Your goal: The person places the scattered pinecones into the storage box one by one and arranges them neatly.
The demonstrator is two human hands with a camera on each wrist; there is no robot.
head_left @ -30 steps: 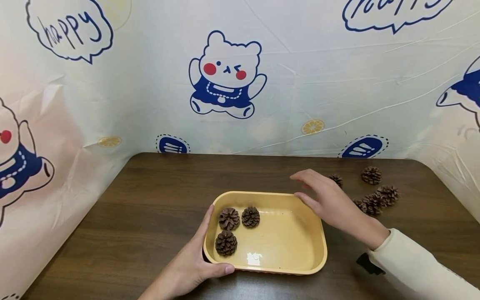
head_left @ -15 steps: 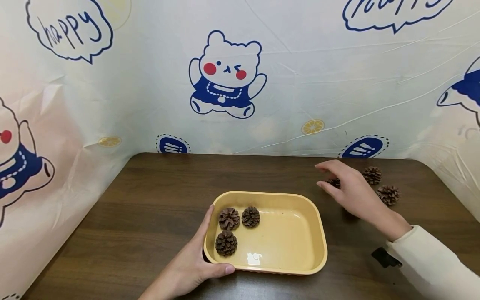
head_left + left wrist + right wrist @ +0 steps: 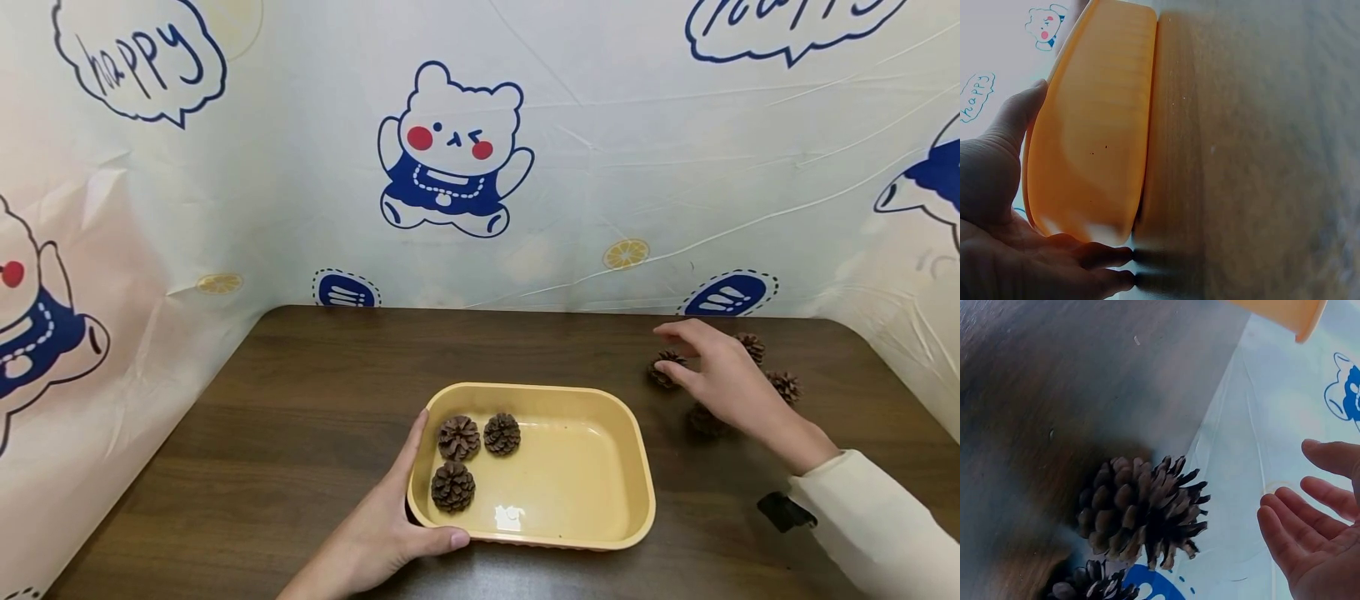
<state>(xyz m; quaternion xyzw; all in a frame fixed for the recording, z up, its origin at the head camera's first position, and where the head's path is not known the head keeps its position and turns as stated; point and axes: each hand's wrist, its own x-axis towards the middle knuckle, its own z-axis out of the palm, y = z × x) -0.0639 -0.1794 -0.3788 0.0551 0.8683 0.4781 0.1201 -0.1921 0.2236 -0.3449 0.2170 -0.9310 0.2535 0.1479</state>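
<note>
My left hand (image 3: 378, 533) grips the near left corner of a yellow plastic tub (image 3: 577, 458), its thumb along the front rim and fingers at the left side. Inside the tub, three brown pine cones lie at the left end, among them a front one (image 3: 453, 487). My right hand (image 3: 720, 379) hovers over the table's right side with fingers spread and nothing in them. Its thumb overlaps a pine cone (image 3: 663, 371) in the head view. A large pine cone (image 3: 1141, 512) shows apart from the open fingers in the right wrist view.
More pine cones lie around and beneath the right hand: one behind it (image 3: 752, 347), one at its right (image 3: 785, 386) and a partly hidden one (image 3: 707, 422). A printed cloth (image 3: 585, 167) hangs behind the brown wooden table (image 3: 315, 417).
My right hand has moved from above the tub's far right corner rightward to the loose pine cones. The left hand and the tub have stayed still.
</note>
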